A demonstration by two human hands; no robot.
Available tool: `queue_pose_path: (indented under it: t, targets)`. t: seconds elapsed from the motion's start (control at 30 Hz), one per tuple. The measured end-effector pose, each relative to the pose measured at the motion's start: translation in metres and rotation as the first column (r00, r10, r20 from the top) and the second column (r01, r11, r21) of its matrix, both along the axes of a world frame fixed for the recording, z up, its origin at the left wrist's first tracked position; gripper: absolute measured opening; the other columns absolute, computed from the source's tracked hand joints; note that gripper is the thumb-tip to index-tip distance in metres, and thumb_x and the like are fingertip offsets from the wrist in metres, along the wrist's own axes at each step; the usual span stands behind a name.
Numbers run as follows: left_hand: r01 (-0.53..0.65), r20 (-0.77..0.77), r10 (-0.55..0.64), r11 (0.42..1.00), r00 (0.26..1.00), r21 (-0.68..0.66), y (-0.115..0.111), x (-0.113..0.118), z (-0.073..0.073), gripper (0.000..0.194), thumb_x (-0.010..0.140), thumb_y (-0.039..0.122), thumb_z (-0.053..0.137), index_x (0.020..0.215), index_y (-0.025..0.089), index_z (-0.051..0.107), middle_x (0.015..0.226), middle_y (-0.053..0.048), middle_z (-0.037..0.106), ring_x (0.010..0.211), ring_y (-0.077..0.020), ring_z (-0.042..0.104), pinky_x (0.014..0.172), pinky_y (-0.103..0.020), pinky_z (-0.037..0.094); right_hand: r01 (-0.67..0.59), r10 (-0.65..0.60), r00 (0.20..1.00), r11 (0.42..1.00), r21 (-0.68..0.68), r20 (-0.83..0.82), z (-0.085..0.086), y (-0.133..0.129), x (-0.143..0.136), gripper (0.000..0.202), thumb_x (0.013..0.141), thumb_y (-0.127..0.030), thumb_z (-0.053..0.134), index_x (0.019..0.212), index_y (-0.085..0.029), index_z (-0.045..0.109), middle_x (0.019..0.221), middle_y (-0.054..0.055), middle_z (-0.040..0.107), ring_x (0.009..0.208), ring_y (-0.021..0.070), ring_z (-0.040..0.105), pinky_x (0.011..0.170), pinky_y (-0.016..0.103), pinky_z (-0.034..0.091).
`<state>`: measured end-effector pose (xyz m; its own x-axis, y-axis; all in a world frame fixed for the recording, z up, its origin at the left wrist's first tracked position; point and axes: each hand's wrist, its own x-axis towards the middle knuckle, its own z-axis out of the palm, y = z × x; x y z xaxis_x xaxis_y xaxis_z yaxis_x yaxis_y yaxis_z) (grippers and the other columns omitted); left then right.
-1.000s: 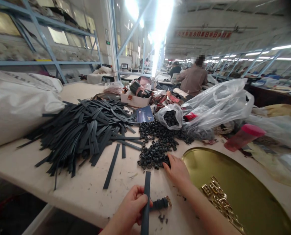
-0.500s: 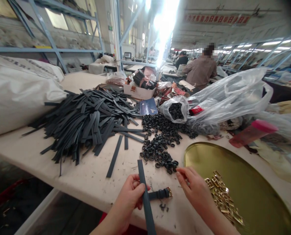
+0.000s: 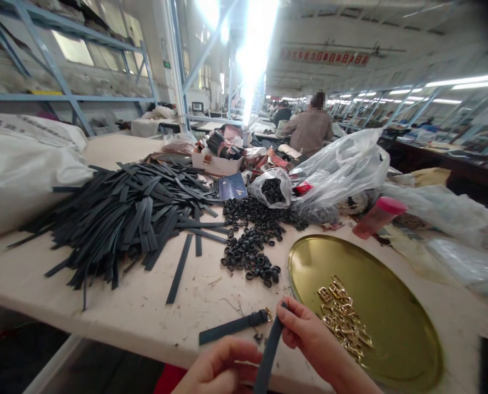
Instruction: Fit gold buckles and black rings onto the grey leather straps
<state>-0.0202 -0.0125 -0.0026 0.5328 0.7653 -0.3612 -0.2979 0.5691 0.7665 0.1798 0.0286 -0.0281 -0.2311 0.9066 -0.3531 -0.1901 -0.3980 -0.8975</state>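
Note:
A dark flat strap (image 3: pixel 269 354) slants up from the bottom edge between my two hands. My right hand (image 3: pixel 303 331) pinches its upper end between thumb and fingers; whether a small ring is also in that pinch is hidden. My left hand (image 3: pixel 224 362) is low on the other side, its fingers stretched and apart, the fingertips reaching the strap's lower part. Just beyond lies another strap (image 3: pixel 227 329) with a loop and a gold buckle (image 3: pixel 267 314) at its right end. Past my hands is a heap of small black loops (image 3: pixel 252 249).
A gold oval tray (image 3: pixel 395 306) at the right carries many gold buckles (image 3: pixel 342 317). Straps (image 3: pixel 141 213) are piled at the left beside a white sack (image 3: pixel 26 169). Farther back are a clear bag of loops (image 3: pixel 273 189), a blue booklet (image 3: pixel 232 186), a pink-lidded bottle (image 3: pixel 377 219) and a seated person (image 3: pixel 309 131).
My right hand has come from the loops to the strap's upper end. My left hand has slipped down from its grip on the strap. The view has turned slightly right.

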Motion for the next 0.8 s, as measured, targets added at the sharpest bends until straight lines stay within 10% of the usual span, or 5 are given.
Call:
queue_pose_path:
  t: [0.17, 0.3, 0.37, 0.57, 0.8]
  targets:
    - [0.053, -0.141, -0.060, 0.997, 0.988, -0.054, 0.010, 0.016, -0.019, 0.041, 0.071, 0.048, 0.057, 0.092, 0.014, 0.053, 0.058, 0.000, 0.062, 0.044, -0.0063, 0.050, 0.043, -0.016, 0.031, -0.261, 0.156, 0.882, 0.948, 0.184, 0.445, -0.004, 0.012, -0.019, 0.033, 0.082, -0.049, 0.042, 0.072, -0.018, 0.049, 0.053, -0.003, 0.050, 0.045, 0.0103, 0.045, 0.044, 0.021, 0.034]
    - [-0.061, -0.250, 0.044, 0.996, 0.967, -0.058, 0.019, 0.022, -0.026, 0.027, 0.081, 0.040, 0.039, 0.094, 0.016, 0.045, 0.047, 0.006, 0.054, 0.029, -0.0041, 0.035, 0.033, -0.016, 0.018, -0.344, -0.192, 0.394, 0.876, 0.338, 0.899, -0.010, 0.046, -0.011, 0.020, 0.086, -0.029, 0.038, 0.081, -0.019, 0.055, 0.078, 0.006, 0.061, 0.074, 0.0185, 0.057, 0.064, 0.028, 0.040]
    - [-0.057, -0.253, 0.035, 0.995, 0.967, -0.082, 0.023, 0.022, -0.026, 0.026, 0.080, 0.038, 0.036, 0.094, 0.016, 0.043, 0.044, 0.006, 0.053, 0.027, -0.0050, 0.035, 0.031, -0.016, 0.017, -0.352, -0.206, 0.288, 0.885, 0.303, 0.935, -0.014, 0.058, -0.006, 0.012, 0.082, -0.020, 0.045, 0.077, -0.018, 0.055, 0.081, 0.009, 0.061, 0.078, 0.0220, 0.057, 0.067, 0.030, 0.038]
    - [-0.051, -0.211, 0.014, 0.985, 0.977, -0.168, 0.029, 0.017, -0.025, 0.029, 0.077, 0.040, 0.039, 0.094, 0.017, 0.042, 0.046, 0.005, 0.054, 0.028, -0.0056, 0.039, 0.030, -0.015, 0.022, -0.372, -0.130, 0.326, 0.893, 0.253, 0.936, -0.027, 0.065, -0.001, 0.005, 0.074, -0.015, 0.050, 0.073, -0.019, 0.052, 0.079, 0.005, 0.056, 0.073, 0.0197, 0.053, 0.066, 0.030, 0.037]
    - [-0.018, -0.248, -0.019, 0.989, 0.969, -0.146, 0.026, 0.022, -0.022, 0.029, 0.075, 0.042, 0.039, 0.088, 0.017, 0.043, 0.049, 0.004, 0.055, 0.030, -0.0056, 0.043, 0.032, -0.014, 0.026, -0.283, -0.016, 0.600, 0.931, 0.231, 0.800, -0.017, 0.048, 0.001, 0.020, 0.075, -0.032, 0.051, 0.061, -0.021, 0.042, 0.056, -0.004, 0.045, 0.055, 0.0138, 0.046, 0.052, 0.025, 0.036]
